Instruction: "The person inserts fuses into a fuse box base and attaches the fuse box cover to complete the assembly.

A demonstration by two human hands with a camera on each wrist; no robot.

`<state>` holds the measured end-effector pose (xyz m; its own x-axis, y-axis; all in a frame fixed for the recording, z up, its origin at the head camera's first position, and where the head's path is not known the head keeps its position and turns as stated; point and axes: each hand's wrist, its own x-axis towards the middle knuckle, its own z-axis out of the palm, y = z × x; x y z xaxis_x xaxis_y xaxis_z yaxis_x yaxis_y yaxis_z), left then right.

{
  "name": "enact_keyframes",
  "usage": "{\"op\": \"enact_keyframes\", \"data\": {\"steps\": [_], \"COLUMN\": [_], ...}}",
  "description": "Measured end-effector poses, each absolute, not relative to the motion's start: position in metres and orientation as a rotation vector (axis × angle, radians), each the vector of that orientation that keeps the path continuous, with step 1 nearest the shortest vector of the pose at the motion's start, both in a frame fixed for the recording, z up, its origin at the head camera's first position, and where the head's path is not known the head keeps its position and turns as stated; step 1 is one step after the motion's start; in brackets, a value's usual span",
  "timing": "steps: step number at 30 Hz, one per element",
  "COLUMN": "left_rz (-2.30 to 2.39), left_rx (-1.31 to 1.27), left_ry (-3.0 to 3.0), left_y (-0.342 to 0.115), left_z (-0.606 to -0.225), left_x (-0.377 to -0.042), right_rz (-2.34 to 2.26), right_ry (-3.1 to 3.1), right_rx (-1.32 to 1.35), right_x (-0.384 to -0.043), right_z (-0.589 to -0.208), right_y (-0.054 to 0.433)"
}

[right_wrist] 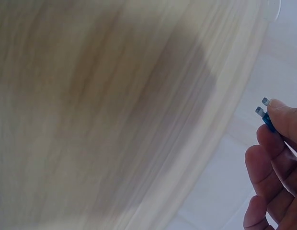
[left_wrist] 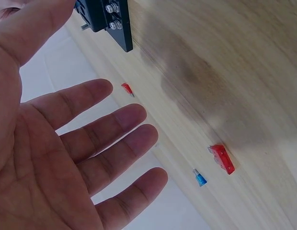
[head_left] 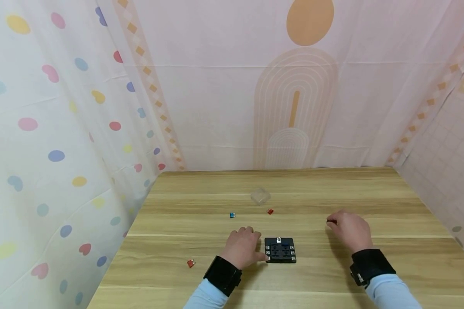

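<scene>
A black fuse block (head_left: 280,250) with metal screw terminals lies on the wooden table, near the middle. My left hand (head_left: 241,249) is at its left side, the thumb right at the block's near left corner. In the left wrist view the fingers (left_wrist: 124,134) are spread and almost straight, with nothing between them. Off to the right, my right hand (head_left: 349,229) pinches a small blue blade fuse (right_wrist: 268,122) between thumb and forefinger. The fuse's two metal prongs stick out past the fingertips, above the table.
Beyond the block lie another blue blade fuse (head_left: 232,215) and a red blade fuse (head_left: 270,211). A second red fuse (head_left: 191,263) lies left of the left hand. Farther back is a clear plastic cover (head_left: 260,196). A patterned curtain (head_left: 216,107) hangs behind the table (head_left: 371,189).
</scene>
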<state>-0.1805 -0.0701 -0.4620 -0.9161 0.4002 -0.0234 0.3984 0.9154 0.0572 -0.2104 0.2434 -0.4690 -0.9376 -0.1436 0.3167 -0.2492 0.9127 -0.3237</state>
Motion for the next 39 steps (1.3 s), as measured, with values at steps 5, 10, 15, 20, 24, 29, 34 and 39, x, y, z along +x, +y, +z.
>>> {"op": "enact_keyframes", "data": {"steps": [5, 10, 15, 20, 24, 29, 34, 39], "left_rz": [0.090, 0.095, 0.113, 0.117, 0.107, 0.093, 0.093, 0.097], "left_rx": [0.626, 0.631, 0.639, 0.646, 0.658, 0.673, 0.668, 0.679], "left_ry": [3.028, 3.021, 3.022, 3.039, 3.048, 3.054, 3.056, 3.062], "left_y": [-0.069, -0.069, -0.070, -0.071, -0.071, -0.071, -0.070, -0.069], "left_z": [-0.462, -0.461, -0.462, -0.462, -0.462, -0.461, -0.461, -0.461], "left_x": [-0.183, -0.184, -0.184, -0.184, -0.183, -0.183, -0.182, -0.182], "right_rz": [0.538, 0.541, 0.551, 0.575, 0.577, 0.583, 0.593, 0.606], "right_ry": [-2.779, -2.792, -2.804, -2.813, -2.806, -2.810, -2.821, -2.824], "right_rx": [0.293, 0.287, 0.258, 0.249, 0.257, 0.269, 0.283, 0.294], "right_x": [-0.208, -0.206, -0.204, -0.203, -0.201, -0.199, -0.198, -0.198], "right_z": [-0.469, -0.470, -0.472, -0.472, -0.472, -0.473, -0.473, -0.473], "right_y": [0.238, 0.232, 0.226, 0.219, 0.213, 0.206, 0.201, 0.195]}}
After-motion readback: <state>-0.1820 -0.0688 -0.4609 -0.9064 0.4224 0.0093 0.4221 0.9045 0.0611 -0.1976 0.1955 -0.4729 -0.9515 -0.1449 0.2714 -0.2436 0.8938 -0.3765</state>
